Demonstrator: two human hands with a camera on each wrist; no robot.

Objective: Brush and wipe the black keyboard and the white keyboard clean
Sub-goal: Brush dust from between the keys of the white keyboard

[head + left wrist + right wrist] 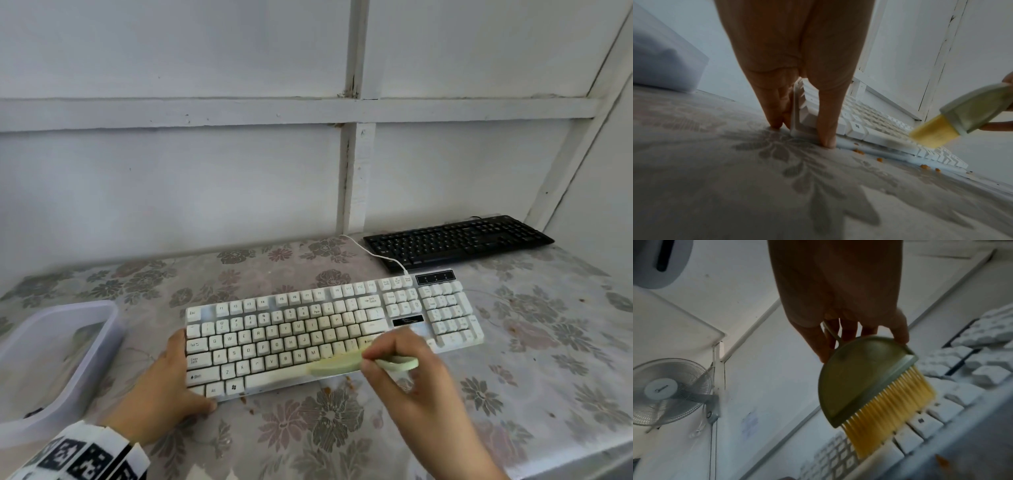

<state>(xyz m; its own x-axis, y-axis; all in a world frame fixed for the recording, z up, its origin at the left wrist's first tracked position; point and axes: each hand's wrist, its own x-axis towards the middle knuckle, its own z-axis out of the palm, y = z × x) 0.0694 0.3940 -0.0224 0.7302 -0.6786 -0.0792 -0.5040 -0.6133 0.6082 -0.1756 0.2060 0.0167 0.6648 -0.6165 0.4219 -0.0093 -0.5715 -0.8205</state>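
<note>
The white keyboard [308, 329] lies across the middle of the flowered table. My left hand [186, 377] brackets its near left corner: straight fingers [774, 120] lie along the left edge, and the thumb [826, 136] against the front edge. My right hand [371, 358] grips a small green brush [337, 364] with yellow bristles [890, 415] by its handle. The bristles rest on the bottom key rows, right of the space bar. The black keyboard [455, 240] sits at the back right by the wall, untouched.
Orange crumbs [858, 151] lie on the tablecloth along the white keyboard's front edge. A clear plastic tub [68, 342] stands at the left. A white cable [376, 255] runs from the white keyboard to the wall. The table edge [582, 459] cuts across the near right.
</note>
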